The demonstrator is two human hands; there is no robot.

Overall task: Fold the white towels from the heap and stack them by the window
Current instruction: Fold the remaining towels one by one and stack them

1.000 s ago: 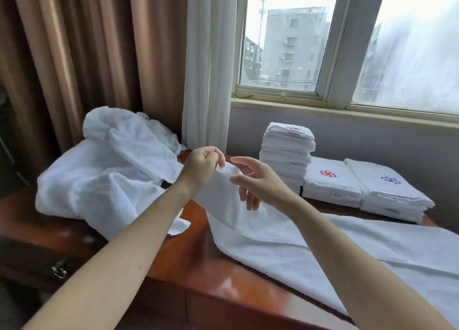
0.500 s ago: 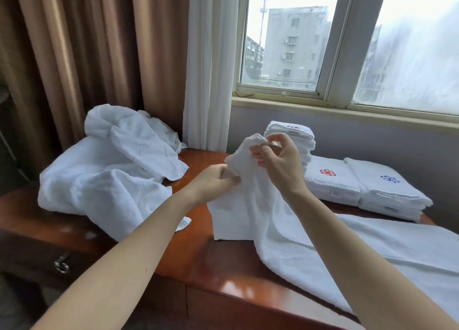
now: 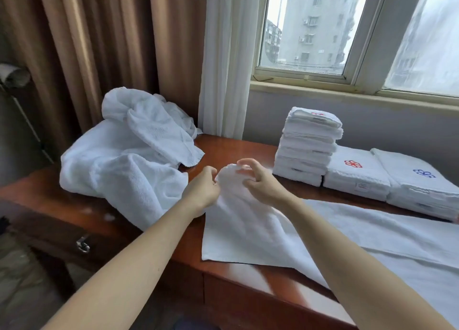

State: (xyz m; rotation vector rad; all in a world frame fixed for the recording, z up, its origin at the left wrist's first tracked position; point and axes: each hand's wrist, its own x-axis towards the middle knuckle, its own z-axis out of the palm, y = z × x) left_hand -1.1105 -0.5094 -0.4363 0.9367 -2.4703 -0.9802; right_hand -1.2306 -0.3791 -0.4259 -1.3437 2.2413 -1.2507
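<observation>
A white towel [image 3: 250, 228] lies spread across the wooden table [image 3: 238, 151], its left end bunched up and lifted. My left hand [image 3: 202, 189] grips that raised end from the left. My right hand [image 3: 258, 180] pinches the same bunched end from the right, fingers curled over its top. The heap of unfolded white towels [image 3: 124, 161] sits at the table's left. Under the window stands a tall stack of folded towels [image 3: 308, 146], with two lower stacks beside it: one with a red emblem [image 3: 355, 170] and one with a blue emblem [image 3: 422, 180].
Brown curtains [image 3: 87, 44] and a white sheer curtain [image 3: 226, 56] hang behind the table. The window sill [image 3: 347, 96] runs above the stacks. The table's front edge has a drawer with a metal handle [image 3: 83, 244] at the left.
The towel's left end was lifted and gathered, then lowered a little toward the table. My hands came close together on the bunched end.
</observation>
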